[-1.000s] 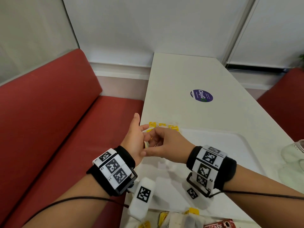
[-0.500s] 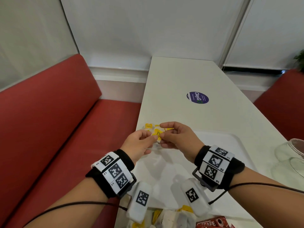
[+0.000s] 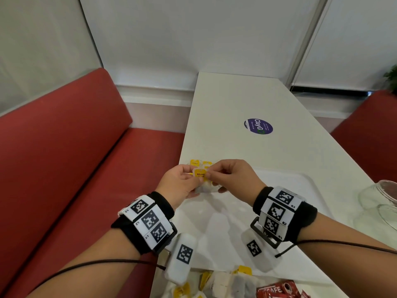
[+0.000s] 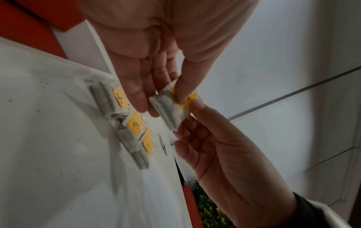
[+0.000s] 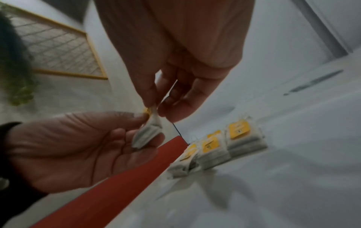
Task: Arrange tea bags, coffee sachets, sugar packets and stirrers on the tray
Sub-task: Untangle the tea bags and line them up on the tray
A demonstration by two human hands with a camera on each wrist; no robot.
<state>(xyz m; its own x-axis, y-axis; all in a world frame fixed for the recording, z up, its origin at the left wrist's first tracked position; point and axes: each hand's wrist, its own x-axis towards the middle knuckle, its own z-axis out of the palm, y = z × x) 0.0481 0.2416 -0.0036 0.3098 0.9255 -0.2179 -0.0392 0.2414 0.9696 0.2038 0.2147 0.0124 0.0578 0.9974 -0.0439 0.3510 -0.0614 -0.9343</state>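
A tea bag [image 3: 205, 187] with a yellow tag [image 3: 200, 174] is held in the air over the far left part of the white tray [image 3: 285, 186]. My left hand [image 3: 190, 176] pinches it from the left, thumb on the tag, as the left wrist view shows around the tea bag [image 4: 169, 111]. My right hand [image 3: 212, 173] pinches the tag end from the right, and the tea bag [image 5: 148, 134] hangs below its fingertips. Several tea bags [image 3: 196, 162] lie in a row in the tray's far left corner, clearer as the tea bag row [image 5: 224, 145].
A loose pile of tea bags [image 3: 227, 282] and red coffee sachets [image 3: 277, 290] lie on the white table [image 3: 236, 100] at the near edge. A glass jar [image 3: 384, 201] stands right of the tray. A red bench [image 3: 64, 168] runs along the left.
A second ago my left hand was open with the right hand reaching into it. Now both hands pinch the tea bag, with its yellow tag turned towards me.
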